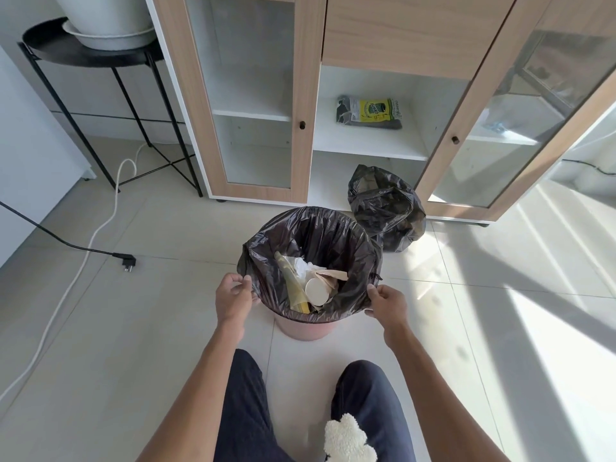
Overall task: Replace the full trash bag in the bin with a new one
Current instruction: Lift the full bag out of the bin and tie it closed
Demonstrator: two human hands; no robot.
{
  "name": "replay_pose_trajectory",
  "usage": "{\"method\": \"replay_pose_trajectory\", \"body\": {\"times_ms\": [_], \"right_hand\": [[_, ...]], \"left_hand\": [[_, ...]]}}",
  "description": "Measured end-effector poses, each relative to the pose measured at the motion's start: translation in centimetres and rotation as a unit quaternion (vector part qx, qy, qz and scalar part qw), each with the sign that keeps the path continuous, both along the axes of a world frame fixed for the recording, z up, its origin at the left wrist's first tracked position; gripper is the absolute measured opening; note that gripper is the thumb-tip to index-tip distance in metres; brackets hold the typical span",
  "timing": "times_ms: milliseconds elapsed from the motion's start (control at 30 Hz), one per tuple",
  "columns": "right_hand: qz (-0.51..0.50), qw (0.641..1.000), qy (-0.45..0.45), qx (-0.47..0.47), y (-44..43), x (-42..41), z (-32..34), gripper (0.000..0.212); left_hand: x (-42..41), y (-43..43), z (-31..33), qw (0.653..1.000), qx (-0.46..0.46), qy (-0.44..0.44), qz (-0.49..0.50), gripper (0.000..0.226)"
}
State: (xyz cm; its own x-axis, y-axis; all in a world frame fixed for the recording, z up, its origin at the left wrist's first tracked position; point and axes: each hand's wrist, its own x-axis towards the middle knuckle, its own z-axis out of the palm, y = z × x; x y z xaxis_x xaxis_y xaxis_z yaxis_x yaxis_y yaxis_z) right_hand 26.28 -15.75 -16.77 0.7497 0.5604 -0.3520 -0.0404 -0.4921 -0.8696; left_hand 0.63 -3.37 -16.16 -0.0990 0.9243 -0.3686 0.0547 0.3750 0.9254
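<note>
Fingers of left hand (233,296) and right hand (386,303) pinch the black trash bag (320,228) rim at opposite sides of the pink bin (301,328). Second black bag (386,208) on floor behind.

Two black bags (311,238) (386,208), one pink bin (301,328), two hands (233,300) (388,305)

Head camera looks steeply down, close above the bin (301,328).
</note>
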Motion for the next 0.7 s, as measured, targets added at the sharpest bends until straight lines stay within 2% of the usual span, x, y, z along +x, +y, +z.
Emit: {"method": "replay_pose_trajectory", "body": {"times_ms": [200,333,433,533,700], "right_hand": [[-0.011,1.0,-0.007,-0.028,-1.0,-0.3,-1.0,0.038],[-0.024,0.999,-0.001,-0.022,-1.3,-0.6,-1.6,0.03],[-0.019,1.0,0.001,-0.022,-1.2,-0.7,-1.4,0.027],[-0.005,0.999,-0.013,-0.035,-1.2,-0.9,-1.1,0.029],[0.019,0.998,-0.023,-0.055,-1.3,-1.0,-1.0,0.03]], "left_hand": [[0.4,-1.8,0.2,0.999,-0.005,0.018,-0.027,0.015],[0.8,-2.8,0.9,0.997,-0.01,0.044,-0.058,0.016],[0.5,-3.3,1.1,0.993,-0.016,0.087,-0.079,0.021],[0.2,-4.0,1.2,0.982,0.018,0.154,-0.104,0.032],[1.1,-4.7,1.6,0.974,-0.024,0.151,-0.165,0.023]]}}
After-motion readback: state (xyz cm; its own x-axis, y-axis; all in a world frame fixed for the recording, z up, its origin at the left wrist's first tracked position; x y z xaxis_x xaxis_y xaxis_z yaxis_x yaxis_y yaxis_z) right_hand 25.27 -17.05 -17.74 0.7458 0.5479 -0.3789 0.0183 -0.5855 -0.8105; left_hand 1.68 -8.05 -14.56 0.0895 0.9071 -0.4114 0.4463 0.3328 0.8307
